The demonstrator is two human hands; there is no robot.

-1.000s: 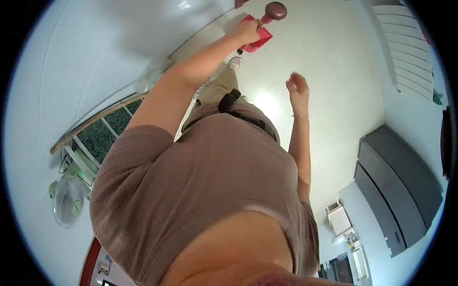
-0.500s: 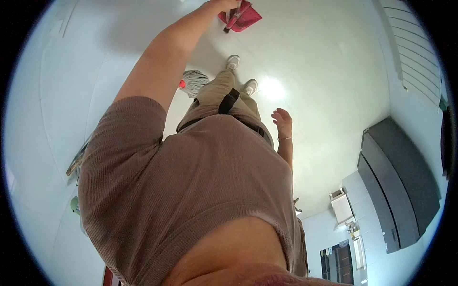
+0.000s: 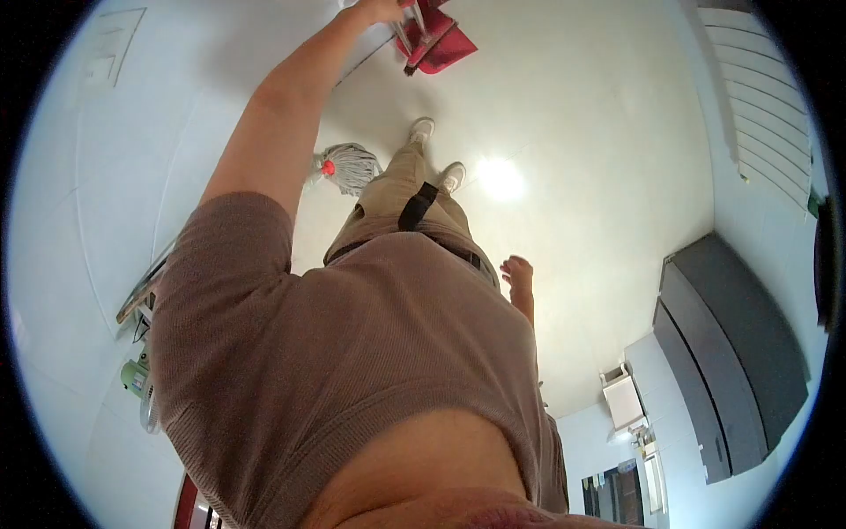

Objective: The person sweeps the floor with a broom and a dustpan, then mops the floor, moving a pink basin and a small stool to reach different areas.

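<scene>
At the top edge of the head view, my left hand (image 3: 381,11) is closed around the pale handles of a dustpan and a broom, with part of the hand cut off by the frame. The red dustpan (image 3: 454,51) hangs just beyond the hand. A narrow red broom (image 3: 414,63) with dark bristles lies against the dustpan's near side. On the other side of my body, my right hand (image 3: 519,270) hangs beside my hip. Its fingers are loosely bent and apart, and nothing shows in them.
A mop with a grey string head (image 3: 351,168) and a red joint stands by the left wall, close to my leg. To the right is a tall dark grey cabinet-like appliance (image 3: 718,353). White slats (image 3: 762,110) line the right wall. A green object (image 3: 134,377) is at left.
My left hand has shifted left in view, and more of the dustpan and broom shows. My right hand sits lower in view. The mop head shows more fully beside my leg.
</scene>
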